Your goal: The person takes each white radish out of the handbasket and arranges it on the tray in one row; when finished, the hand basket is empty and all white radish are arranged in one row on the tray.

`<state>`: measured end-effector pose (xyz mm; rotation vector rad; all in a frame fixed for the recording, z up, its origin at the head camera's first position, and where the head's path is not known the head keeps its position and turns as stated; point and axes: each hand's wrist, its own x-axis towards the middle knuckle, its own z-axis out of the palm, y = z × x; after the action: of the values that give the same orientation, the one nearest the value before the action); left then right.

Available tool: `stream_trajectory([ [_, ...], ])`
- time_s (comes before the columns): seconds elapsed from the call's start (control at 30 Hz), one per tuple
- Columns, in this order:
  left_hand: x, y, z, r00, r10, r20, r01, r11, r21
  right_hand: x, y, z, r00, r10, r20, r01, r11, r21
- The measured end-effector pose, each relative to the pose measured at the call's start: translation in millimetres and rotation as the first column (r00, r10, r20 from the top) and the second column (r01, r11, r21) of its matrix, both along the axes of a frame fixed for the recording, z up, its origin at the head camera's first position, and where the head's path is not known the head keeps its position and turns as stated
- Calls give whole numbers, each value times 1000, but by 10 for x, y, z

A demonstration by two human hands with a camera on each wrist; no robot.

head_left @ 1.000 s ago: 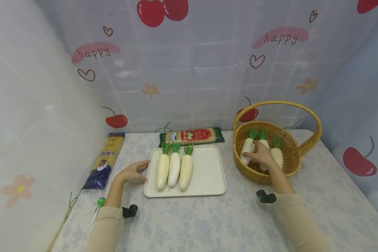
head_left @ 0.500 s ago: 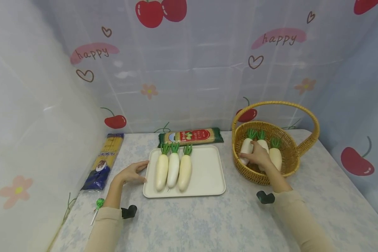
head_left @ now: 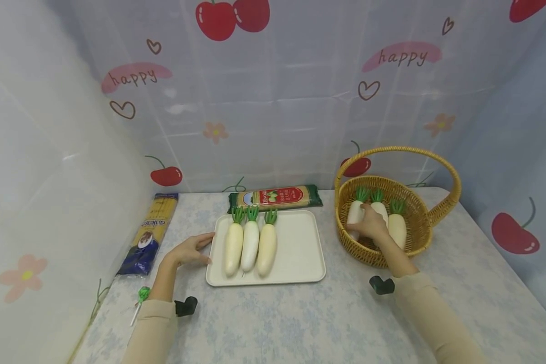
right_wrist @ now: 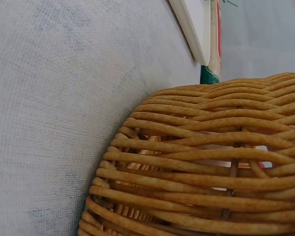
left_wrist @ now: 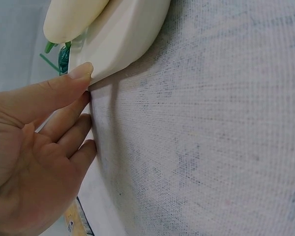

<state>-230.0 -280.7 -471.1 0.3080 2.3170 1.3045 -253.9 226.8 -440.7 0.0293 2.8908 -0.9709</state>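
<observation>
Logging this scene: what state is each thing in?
Tray: lying flat, three radishes on it.
Basket: upright, three radishes inside.
Left hand: touching the tray's left edge.
Right hand: gripping the basket's leftmost radish.
Green pasta pack: lying flat.
Blue pasta pack: lying flat.
Lollipop: lying down.

Head view forward-down, wide; wrist views close: left shares tray, right shares basket.

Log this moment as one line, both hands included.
left hand: touching tray edge | right hand: gripping leftmost radish in basket | tray: three radishes | basket: two other radishes
</observation>
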Motion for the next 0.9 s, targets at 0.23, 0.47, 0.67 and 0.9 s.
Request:
stream_trajectory([
  [0.23,3,-20,-14,1000,1,0,-1,1000,0,36,18,3,999,15,41,-12,997,-74],
  [0.47,1,-15,-14,1000,7,3,-7,1000,-5,57,128,75,982,22,189,61,904,-423],
  [0.67,-12,-21,-21,1000,10,6,-10,1000,-6,71,168,109,975,57,216,78,819,-568],
  [0.9,-15,-23,-14,1000,11,4,-11,1000,-6,86,221,104,967,114,229,87,695,-714],
])
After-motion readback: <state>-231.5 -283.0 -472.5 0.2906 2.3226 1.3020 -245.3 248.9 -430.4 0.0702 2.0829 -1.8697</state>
